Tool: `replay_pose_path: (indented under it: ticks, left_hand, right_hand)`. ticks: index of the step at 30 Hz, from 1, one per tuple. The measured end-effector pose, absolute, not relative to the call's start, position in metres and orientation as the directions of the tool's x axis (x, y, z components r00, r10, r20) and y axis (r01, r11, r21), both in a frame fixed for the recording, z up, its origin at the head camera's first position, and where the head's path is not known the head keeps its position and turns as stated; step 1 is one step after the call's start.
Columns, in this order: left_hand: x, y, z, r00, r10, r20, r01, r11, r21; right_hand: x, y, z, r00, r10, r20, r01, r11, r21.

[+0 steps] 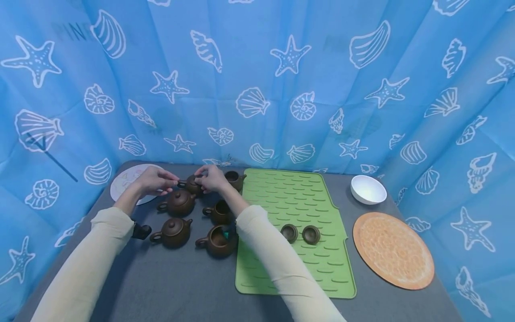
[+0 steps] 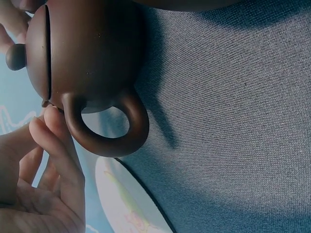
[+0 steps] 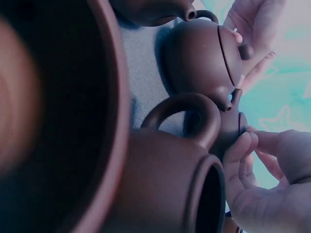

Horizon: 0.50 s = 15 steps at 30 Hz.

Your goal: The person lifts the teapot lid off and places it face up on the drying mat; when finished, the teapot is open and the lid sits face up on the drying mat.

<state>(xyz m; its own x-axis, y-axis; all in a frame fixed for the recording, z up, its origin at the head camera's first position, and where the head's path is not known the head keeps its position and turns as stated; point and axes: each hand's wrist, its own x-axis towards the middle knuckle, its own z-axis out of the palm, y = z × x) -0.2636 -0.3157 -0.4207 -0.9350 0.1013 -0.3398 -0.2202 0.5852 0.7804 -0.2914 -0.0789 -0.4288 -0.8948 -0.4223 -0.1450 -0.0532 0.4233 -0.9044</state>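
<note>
A small lidded brown teapot (image 1: 192, 185) stands at the back of a group of clay teapots on the grey cloth. My right hand (image 1: 211, 178) reaches over it, and its fingers (image 3: 241, 162) and thumb pinch the pot's top. My left hand (image 1: 156, 181) is on the other side. Its fingertips (image 2: 52, 127) lie fairly straight against the root of the pot's loop handle (image 2: 124, 131), not curled through it. The pot's lid (image 2: 38, 48) is on, with a round knob.
Two more lidded teapots (image 1: 179, 202) (image 1: 174, 231) and three lidless ones (image 1: 220, 211) (image 1: 219, 241) (image 1: 234, 179) crowd around. Two lids (image 1: 289, 232) (image 1: 311, 234) lie on a green ribbed mat (image 1: 297, 268). There is also a white bowl (image 1: 368, 189), an orange round mat (image 1: 393, 249), a white plate (image 1: 122, 179) and a blue curtain all round.
</note>
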Motion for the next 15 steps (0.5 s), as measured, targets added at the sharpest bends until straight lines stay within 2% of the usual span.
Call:
replay_pose_path:
  ticks: [6, 15]
  left_hand:
    - [-0.264, -0.314, -0.419, -0.932, 0.106, -0.346, -0.222, 0.587, 0.779]
    - [-0.262, -0.314, -0.418, -0.93, 0.089, -0.355, -0.236, 0.596, 0.768]
  right_hand:
    - [-0.288, -0.082, -0.426, -0.909, -0.405, -0.101, -0.119, 0.483, -0.868]
    - [-0.281, -0.07, -0.411, -0.871, -0.486, -0.067, -0.127, 0.355, -0.926]
